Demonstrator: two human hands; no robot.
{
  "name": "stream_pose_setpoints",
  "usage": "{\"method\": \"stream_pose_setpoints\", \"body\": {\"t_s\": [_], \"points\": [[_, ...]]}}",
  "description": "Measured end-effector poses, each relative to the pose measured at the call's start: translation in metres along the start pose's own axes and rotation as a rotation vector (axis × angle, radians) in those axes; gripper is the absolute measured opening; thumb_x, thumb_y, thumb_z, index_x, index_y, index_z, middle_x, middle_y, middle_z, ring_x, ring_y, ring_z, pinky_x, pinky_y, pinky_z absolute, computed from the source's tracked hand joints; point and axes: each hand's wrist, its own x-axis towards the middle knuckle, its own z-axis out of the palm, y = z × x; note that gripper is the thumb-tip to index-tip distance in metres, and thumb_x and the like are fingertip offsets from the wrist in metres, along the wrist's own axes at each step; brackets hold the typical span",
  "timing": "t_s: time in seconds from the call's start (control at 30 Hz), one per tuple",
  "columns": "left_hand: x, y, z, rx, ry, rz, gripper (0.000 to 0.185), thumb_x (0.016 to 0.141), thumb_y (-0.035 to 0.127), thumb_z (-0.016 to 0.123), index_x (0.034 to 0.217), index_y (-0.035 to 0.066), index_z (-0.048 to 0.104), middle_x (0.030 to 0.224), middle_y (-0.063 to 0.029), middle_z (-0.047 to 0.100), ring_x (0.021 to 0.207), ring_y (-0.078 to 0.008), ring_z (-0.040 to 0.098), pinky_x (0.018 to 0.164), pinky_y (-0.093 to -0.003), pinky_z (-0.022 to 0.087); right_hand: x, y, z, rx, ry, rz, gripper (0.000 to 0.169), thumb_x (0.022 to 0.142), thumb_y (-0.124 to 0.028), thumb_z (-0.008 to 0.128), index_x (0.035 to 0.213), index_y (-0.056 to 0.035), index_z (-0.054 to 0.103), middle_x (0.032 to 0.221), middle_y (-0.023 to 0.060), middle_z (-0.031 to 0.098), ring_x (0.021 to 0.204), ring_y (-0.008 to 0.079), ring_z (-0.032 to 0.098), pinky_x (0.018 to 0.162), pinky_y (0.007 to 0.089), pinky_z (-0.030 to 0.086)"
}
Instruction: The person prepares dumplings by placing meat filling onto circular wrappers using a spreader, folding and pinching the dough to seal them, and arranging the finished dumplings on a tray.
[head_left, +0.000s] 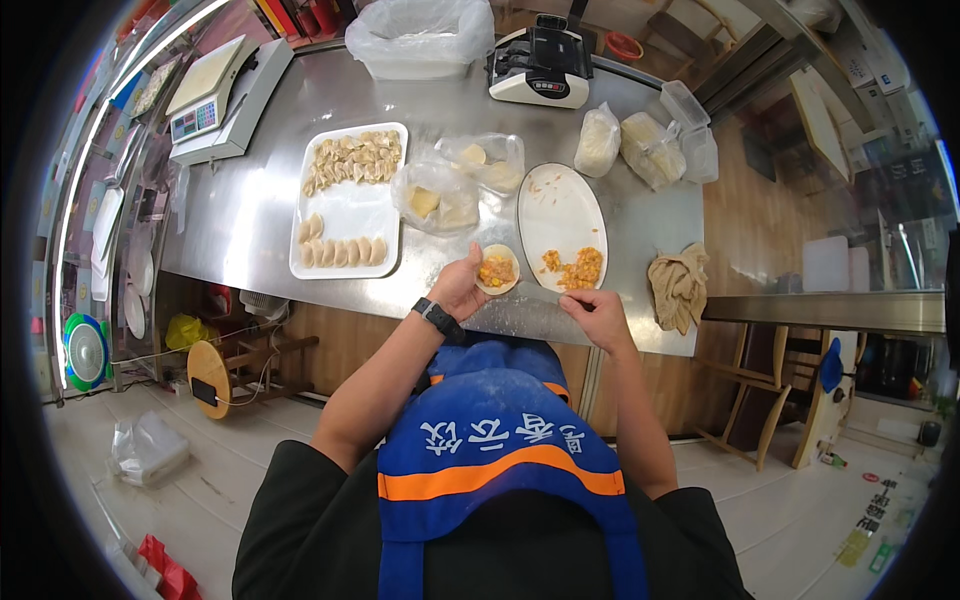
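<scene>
My left hand (457, 289) cups a round dumpling wrapper (496, 249) near the front edge of the steel table. Orange and yellow filling (496, 271) lies on the wrapper, which is still unfolded. Between the fingers of my right hand (601, 319) is the end of a thin flat spatula (541, 295), its blade pointing towards the wrapper. Just beyond that hand sits a white oval plate (559, 206) with a heap of the same filling (583, 268) at its near end. A white tray (349, 208) to the left bears pleated dumplings (356, 159) and smooth half-moon dumplings (341, 253).
Bags of wrappers (439, 199) lie between tray and plate. Two more filled bags (651, 148) and clear plastic boxes (697, 146) stand at right, above a crumpled cloth (677, 285). Along the back are a scale (206, 97), a bag-lined tub (420, 45) and a banknote counter (540, 64).
</scene>
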Motion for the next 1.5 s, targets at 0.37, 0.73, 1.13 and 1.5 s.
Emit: {"method": "stream_pose_setpoints", "body": {"t_s": [0.37,0.73,1.13,1.5], "points": [[-0.001,-0.007,0.008,-0.074,-0.042,-0.087,0.061,0.104,0.044,0.022,0.131,-0.008,0.04,0.13,-0.0218,0.051,0.118,-0.0338,0.055,0.098,-0.0473,0.051,0.019,-0.012,-0.012,-0.246,0.021,-0.336,0.016,0.08,-0.015,0.075,0.088,-0.0015,0.072,0.067,0.0064,0.062,0.06,0.0127,0.054,0.057,0.026,0.043],[-0.013,-0.02,0.018,0.19,-0.005,0.076,0.051,0.105,0.039,0.032,0.119,-0.006,0.051,0.105,-0.0173,0.065,0.079,-0.0232,0.069,0.068,-0.0294,0.06,0.002,0.003,0.042,0.581,0.022,-0.025,0.028,0.084,-0.005,0.072,0.11,0.0008,0.065,0.087,-0.0007,0.065,0.082,0.0064,0.06,0.072,0.0197,0.049],[-0.024,-0.022,0.019,0.256,-0.023,-0.005,0.055,0.103,0.043,0.033,0.122,-0.005,0.05,0.1,-0.0175,0.066,0.07,-0.0212,0.069,0.058,-0.0246,0.059,0.002,0.012,0.066,0.568,0.127,-0.053,0.016,0.081,-0.001,0.075,0.093,0.0006,0.065,0.086,0.0043,0.068,0.076,0.0096,0.064,0.069,0.0223,0.053],[-0.04,-0.028,0.002,0.594,-0.23,0.358,0.049,0.088,0.008,0.07,0.129,-0.008,0.049,0.109,-0.0043,0.065,0.093,-0.0053,0.06,0.079,-0.0202,0.05,0.002,-0.009,0.068,0.602,0.216,-0.099,0.013,0.085,-0.007,0.073,0.088,-0.0012,0.062,0.101,0.0088,0.069,0.084,0.0087,0.062,0.074,0.022,0.051]]}}
